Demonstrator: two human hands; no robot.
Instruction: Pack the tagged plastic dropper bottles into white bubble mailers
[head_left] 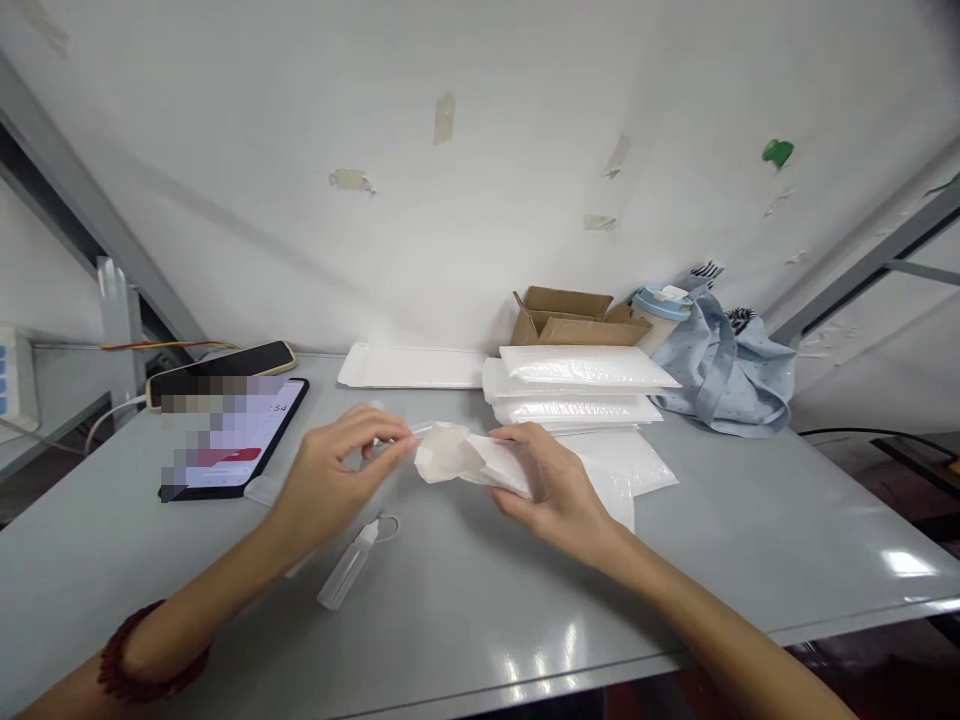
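A white bubble mailer is held above the table, its mouth gaping toward the left. My right hand wraps around its body, thumb on the near side. With thumb and index finger pinched together, my left hand meets the edge of the mailer's open end; a thin pale strip shows beside those fingertips. Below the hands lies a small clear squeeze bottle with a white tip and a looped tether. Partly hidden behind my left hand are other clear or whitish items that I cannot make out.
More white bubble mailers are piled at right, and one flat mailer lies by the wall. Behind stand an open cardboard box, a blue-lidded cup and a blue cloth bag. A lit phone and a black device lie left.
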